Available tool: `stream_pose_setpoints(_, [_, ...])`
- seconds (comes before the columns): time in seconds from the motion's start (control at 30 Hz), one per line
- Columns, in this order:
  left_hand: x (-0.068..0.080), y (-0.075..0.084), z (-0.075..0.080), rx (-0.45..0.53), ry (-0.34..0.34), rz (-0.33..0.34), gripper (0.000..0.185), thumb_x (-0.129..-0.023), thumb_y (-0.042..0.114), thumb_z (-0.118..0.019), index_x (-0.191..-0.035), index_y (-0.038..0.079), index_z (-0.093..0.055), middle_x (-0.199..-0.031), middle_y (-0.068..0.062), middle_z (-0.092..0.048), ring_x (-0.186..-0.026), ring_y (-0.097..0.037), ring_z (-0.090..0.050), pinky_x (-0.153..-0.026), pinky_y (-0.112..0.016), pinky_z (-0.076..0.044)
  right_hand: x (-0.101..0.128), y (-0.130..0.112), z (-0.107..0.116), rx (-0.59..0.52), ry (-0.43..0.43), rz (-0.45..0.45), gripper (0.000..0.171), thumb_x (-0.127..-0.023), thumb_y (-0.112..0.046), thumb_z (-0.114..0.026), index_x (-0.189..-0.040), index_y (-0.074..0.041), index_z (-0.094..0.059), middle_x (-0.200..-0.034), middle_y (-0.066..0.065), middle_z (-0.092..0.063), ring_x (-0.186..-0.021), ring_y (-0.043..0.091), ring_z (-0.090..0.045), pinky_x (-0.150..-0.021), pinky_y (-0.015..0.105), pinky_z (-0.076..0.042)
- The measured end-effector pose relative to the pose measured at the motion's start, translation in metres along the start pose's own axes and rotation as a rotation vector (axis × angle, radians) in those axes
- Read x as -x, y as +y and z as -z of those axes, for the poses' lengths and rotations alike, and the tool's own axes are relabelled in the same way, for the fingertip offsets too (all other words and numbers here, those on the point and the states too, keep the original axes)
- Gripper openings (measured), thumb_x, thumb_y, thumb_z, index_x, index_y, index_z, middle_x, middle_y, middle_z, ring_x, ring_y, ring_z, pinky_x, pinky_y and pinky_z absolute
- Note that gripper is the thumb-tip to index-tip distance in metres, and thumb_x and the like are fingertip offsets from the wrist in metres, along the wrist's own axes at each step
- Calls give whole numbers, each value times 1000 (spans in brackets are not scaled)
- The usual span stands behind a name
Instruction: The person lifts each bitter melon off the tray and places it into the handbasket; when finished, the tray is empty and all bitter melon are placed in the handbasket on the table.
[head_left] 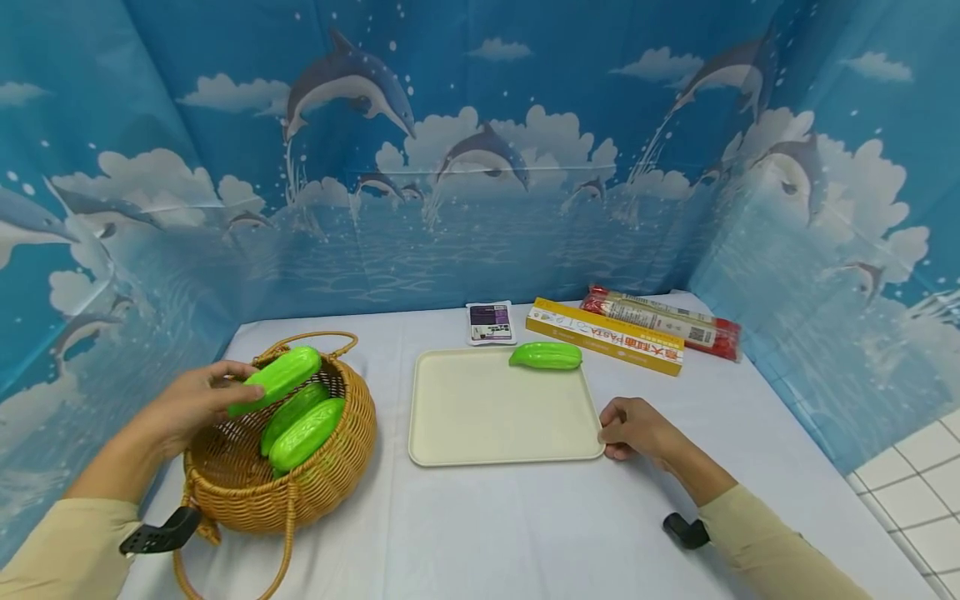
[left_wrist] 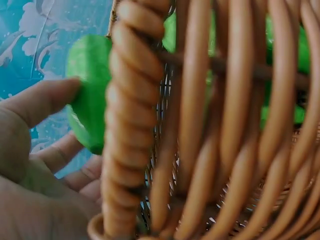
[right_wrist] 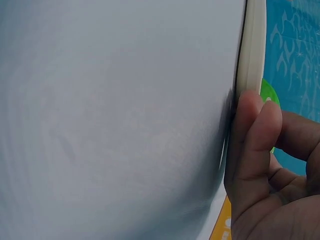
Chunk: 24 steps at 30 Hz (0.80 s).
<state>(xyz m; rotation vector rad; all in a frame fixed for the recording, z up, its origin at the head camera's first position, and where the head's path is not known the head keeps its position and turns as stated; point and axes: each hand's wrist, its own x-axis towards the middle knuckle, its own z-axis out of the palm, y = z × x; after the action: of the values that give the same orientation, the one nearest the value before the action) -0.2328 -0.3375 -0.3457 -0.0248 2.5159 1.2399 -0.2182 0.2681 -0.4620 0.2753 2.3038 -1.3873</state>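
Observation:
My left hand (head_left: 198,400) grips a green cucumber-like piece (head_left: 277,377) just over the near-left rim of a wicker basket (head_left: 330,475). Two more green pieces (head_left: 303,433) lie inside it. The left wrist view shows the same held piece (left_wrist: 90,95) beyond the basket's woven wall (left_wrist: 200,125), with thumb and fingers (left_wrist: 35,150) around it. A cream tray (head_left: 487,417) lies at the table's middle, with one green piece (head_left: 546,356) at its far right edge. My right hand (head_left: 633,427) rests at the tray's near right corner, loosely curled fingertips (right_wrist: 260,150) against the rim (right_wrist: 252,45).
Behind the tray lie a small purple packet (head_left: 491,322), a long yellow box (head_left: 603,336) and a red packet (head_left: 663,321). Blue dolphin-print backdrop walls close in the table on three sides. The table's right edge drops to a tiled floor (head_left: 915,492).

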Motion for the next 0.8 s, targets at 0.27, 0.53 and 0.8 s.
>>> stream_pose_setpoints(0.27, [-3, 3, -7, -30, -38, 28, 63, -99, 28, -68, -142, -9, -40, -131, -28, -49, -91, -22, -63, -79, -42, -59, 0, 1, -1, -4, 4, 2, 26, -91, -2, -70, -111, 5, -54, -82, 12, -60, -64, 17, -61, -58, 28, -54])
stream_pose_setpoints(0.53, [-10, -2, -17, 32, -60, 40, 54, -98, 20, -69, -134, -9, -41, -119, -22, -56, -91, -20, -68, -79, -42, -61, -1, -1, -1, -4, -6, 16, 26, -92, -1, -69, -111, 5, -54, -82, 12, -59, -64, 17, -61, -58, 28, -54])
stream_pose_setpoints(0.8, [-15, -4, -26, -9, -49, 30, 55, -95, 21, -74, -134, -6, -46, -100, -13, -60, -80, -24, -64, -71, -44, -59, 0, -1, -1, 9, 4, 0, 26, -93, -2, -69, -113, 5, -53, -83, 12, -59, -66, 17, -61, -60, 28, -55])
